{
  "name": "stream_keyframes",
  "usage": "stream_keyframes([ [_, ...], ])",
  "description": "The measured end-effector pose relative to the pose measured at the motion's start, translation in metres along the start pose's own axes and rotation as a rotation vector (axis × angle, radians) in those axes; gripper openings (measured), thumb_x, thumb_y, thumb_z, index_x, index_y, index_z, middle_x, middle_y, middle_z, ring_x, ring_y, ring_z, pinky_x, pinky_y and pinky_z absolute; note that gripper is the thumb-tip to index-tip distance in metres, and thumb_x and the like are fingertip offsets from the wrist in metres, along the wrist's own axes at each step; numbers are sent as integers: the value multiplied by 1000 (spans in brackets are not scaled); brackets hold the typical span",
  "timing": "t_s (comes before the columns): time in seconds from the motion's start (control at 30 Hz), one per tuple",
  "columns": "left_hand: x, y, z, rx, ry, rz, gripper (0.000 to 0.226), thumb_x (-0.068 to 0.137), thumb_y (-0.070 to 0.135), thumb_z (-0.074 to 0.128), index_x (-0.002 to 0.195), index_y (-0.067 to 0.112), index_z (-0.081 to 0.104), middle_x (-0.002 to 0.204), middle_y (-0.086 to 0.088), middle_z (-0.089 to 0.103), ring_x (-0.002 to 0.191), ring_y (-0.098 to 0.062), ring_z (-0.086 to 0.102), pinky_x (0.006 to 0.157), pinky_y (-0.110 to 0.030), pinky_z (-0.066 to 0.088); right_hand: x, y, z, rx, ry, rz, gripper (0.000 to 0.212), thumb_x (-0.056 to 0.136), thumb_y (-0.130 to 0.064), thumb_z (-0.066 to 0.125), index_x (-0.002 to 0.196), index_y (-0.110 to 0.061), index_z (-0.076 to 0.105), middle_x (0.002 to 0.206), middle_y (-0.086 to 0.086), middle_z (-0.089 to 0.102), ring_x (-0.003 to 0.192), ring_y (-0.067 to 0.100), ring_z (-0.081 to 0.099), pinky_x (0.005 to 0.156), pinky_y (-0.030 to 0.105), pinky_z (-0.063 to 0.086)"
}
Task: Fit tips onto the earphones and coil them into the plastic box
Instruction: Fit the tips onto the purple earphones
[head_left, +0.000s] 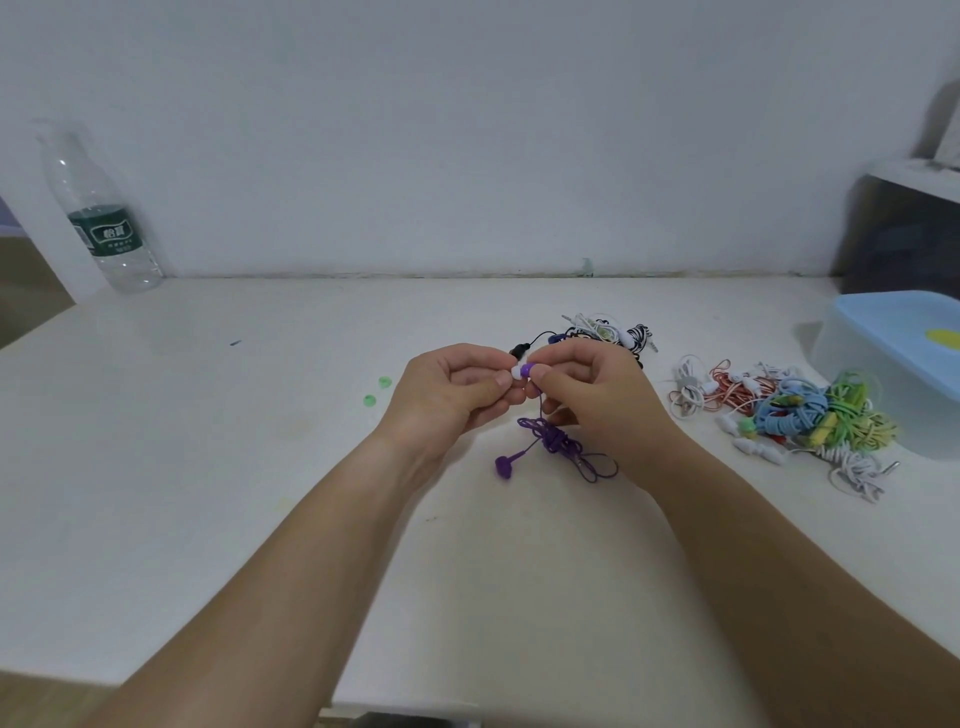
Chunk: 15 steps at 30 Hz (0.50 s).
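Note:
Above the middle of the white table, my left hand (457, 387) pinches a white ear tip (516, 371) against a purple earbud (526, 370) that my right hand (592, 389) pinches. The purple cable (558, 444) hangs down from the bud into a loose bundle on the table. Its second purple earbud (504, 466) lies at the bundle's left end. A pale blue plastic box (883, 358) stands at the right edge of the table.
Two green ear tips (376, 391) lie left of my hands. A black-and-white earphone tangle (618, 332) sits behind my right hand. A colourful earphone pile (795, 415) lies before the box. A clear water bottle (98, 208) stands far left by the wall.

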<state>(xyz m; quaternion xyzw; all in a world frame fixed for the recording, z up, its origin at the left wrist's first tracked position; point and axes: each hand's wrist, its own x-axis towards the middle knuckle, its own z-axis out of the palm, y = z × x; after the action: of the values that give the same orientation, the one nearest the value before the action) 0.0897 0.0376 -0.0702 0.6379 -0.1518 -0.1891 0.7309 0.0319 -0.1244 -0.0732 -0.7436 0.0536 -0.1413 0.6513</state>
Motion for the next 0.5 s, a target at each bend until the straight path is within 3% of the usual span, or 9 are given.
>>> stream_keyframes([
  [0.5, -3, 3, -4, 16, -58, 1, 15, 85, -4, 70, 88, 10, 72, 83, -13, 75, 79, -19, 73, 73, -22, 57, -3, -5, -11, 35, -113, -4, 12, 92, -7, 67, 96, -12, 77, 80, 9, 74, 66, 14, 60, 70, 29, 53],
])
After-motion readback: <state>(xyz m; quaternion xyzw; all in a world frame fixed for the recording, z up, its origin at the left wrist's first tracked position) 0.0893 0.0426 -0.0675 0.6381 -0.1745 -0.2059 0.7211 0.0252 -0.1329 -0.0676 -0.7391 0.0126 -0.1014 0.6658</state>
